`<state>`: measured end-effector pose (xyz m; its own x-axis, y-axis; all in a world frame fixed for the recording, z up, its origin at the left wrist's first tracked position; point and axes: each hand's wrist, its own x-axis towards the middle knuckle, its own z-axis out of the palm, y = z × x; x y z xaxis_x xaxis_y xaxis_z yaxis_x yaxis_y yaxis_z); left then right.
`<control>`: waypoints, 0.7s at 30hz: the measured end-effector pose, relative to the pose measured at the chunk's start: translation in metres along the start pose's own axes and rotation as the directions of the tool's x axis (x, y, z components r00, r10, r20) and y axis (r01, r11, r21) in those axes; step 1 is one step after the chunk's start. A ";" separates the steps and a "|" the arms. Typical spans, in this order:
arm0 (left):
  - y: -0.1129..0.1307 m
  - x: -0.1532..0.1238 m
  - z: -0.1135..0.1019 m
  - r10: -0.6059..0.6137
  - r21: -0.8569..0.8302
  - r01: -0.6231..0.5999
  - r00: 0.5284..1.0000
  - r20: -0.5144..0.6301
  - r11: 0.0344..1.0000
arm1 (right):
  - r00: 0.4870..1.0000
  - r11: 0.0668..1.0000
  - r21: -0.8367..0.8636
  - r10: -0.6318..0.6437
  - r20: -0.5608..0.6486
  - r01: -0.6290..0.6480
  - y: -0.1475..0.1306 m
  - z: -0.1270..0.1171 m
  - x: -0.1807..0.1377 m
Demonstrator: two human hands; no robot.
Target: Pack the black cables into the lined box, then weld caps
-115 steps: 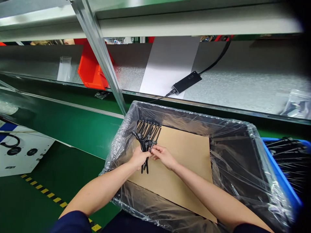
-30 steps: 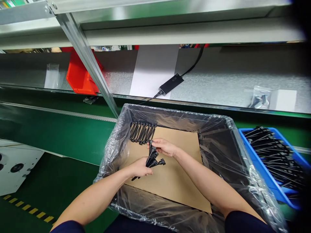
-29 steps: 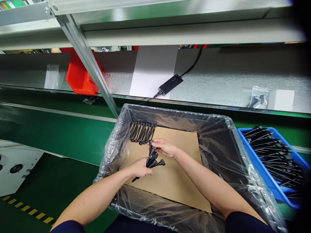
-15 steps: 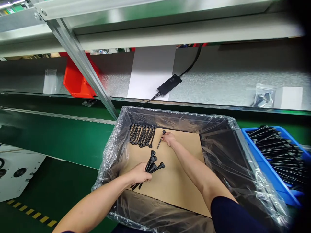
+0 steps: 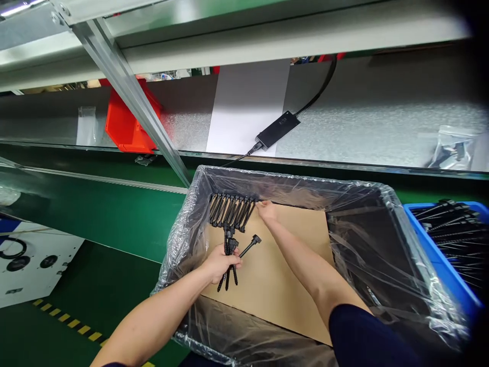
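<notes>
A plastic-lined box [image 5: 290, 182] holds a brown cardboard sheet [image 5: 290, 255]. Several black corded connectors lie in a neat row [image 5: 231, 210] at the sheet's far left corner. My left hand [image 5: 220, 261] is closed round a small bunch of black connectors [image 5: 231, 250] over the near left of the sheet. My right hand [image 5: 266, 210] reaches to the right end of the row, fingers pinched on the last connector there.
A blue bin [image 5: 451, 244] of black cables stands right of the box. A green conveyor belt [image 5: 95, 204] runs on the left. Behind are a red bin [image 5: 126, 125], a black power adapter [image 5: 278, 129] and a slanted metal post [image 5: 133, 97].
My right hand carried one connector from the bunch to the far row and set it at the row's right end. The left hand's bunch has fewer pieces and tilted more upright.
</notes>
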<state>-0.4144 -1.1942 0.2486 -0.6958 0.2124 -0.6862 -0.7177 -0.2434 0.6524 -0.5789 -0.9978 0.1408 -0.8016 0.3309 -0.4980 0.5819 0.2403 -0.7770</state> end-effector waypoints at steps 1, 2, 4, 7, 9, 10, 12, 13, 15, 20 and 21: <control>0.002 0.000 0.001 -0.003 -0.048 0.001 1.000 -0.024 0.999 | 0.999 1.000 0.010 -0.010 0.043 0.009 0.003 -0.005 -0.016; 0.003 0.000 0.001 -0.005 -0.094 0.001 0.999 -0.047 0.996 | 0.992 0.999 0.037 -0.019 0.121 0.014 0.007 -0.009 -0.035; 0.005 -0.001 0.003 -0.008 -0.157 -0.005 0.997 -0.081 0.988 | 0.909 0.986 0.168 -0.064 0.412 -0.007 0.019 -0.016 -0.079; 0.005 -0.004 0.005 0.001 -0.160 -0.009 0.999 -0.051 0.987 | 0.681 0.920 0.374 -0.203 0.704 -0.113 0.032 -0.018 -0.145; 0.004 -0.005 0.006 -0.005 -0.140 0.002 1.000 -0.021 0.990 | 0.714 0.886 0.453 -0.256 0.652 -0.096 0.035 -0.017 -0.171; 0.003 -0.006 0.007 -0.007 -0.130 0.002 0.999 -0.033 0.992 | 0.756 0.874 0.481 -0.270 0.597 -0.068 0.034 -0.018 -0.176; 0.002 -0.005 0.007 -0.001 -0.112 -0.011 0.994 -0.108 0.994 | 0.832 0.861 0.509 -0.297 0.469 0.020 0.032 -0.023 -0.170; 0.002 -0.004 0.006 0.008 -0.105 -0.024 0.989 -0.148 0.994 | 0.855 0.862 0.501 -0.320 0.408 0.084 0.032 -0.028 -0.160; 0.002 -0.003 0.006 0.015 -0.093 -0.033 0.982 -0.190 0.995 | 0.879 0.873 0.414 -0.390 0.275 0.258 0.034 -0.036 -0.132; 0.005 -0.002 0.004 -0.048 -0.032 0.043 0.982 -0.184 0.999 | 0.807 0.749 -0.302 -0.556 0.199 0.590 0.057 -0.029 -0.067; 0.005 -0.002 0.004 -0.057 -0.023 0.054 0.982 -0.182 0.998 | 0.808 0.686 -0.433 -0.541 0.233 0.584 0.063 -0.022 -0.059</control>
<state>-0.4168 -1.1920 0.2542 -0.6369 0.0505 -0.7693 -0.7533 -0.2534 0.6069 -0.4918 -0.9824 0.1300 -0.9945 -0.0755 -0.0721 -0.0095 0.7532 -0.6577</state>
